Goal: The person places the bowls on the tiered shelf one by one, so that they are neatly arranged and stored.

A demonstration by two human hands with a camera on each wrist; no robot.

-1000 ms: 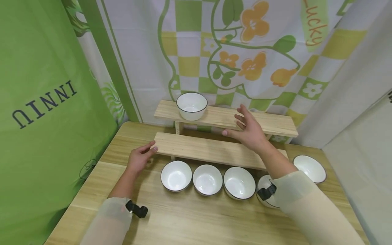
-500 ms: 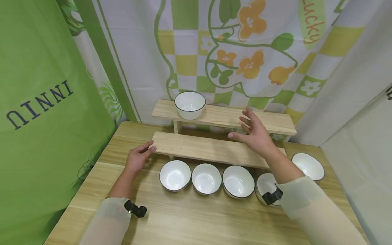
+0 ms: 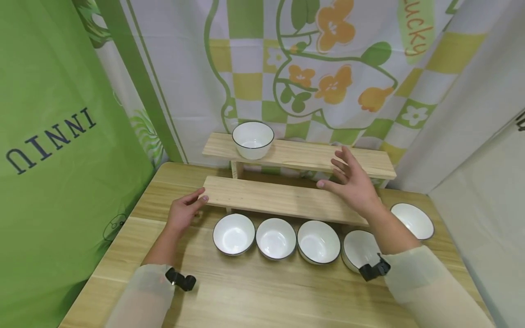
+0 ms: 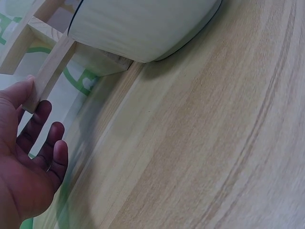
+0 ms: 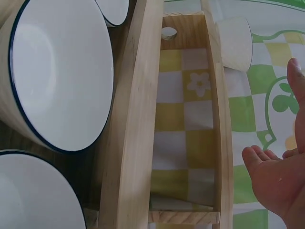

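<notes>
A two-tier wooden shelf stands on the table, with a lower board (image 3: 266, 193) and a higher back board (image 3: 301, 154). My left hand (image 3: 182, 215) holds the left end of the lower board, its thumb (image 4: 21, 91) and index finger on either side of the edge. The other fingers hang loosely bent. My right hand (image 3: 356, 189), fingers spread and holding nothing, hovers over the right part of the shelf. One white dark-rimmed bowl (image 3: 253, 141) sits toward the left of the back board.
In front of the shelf stands a row of similar bowls, from a left bowl (image 3: 234, 234) to a right bowl (image 3: 360, 249) near the right sleeve. Another bowl (image 3: 413, 222) is at the table's right. Patterned curtains (image 3: 250, 59) hang behind the table.
My right hand has drifted right and slightly down, away from the bowl on the back board. My left hand stays at the lower board's left end. The head view has shifted slightly.
</notes>
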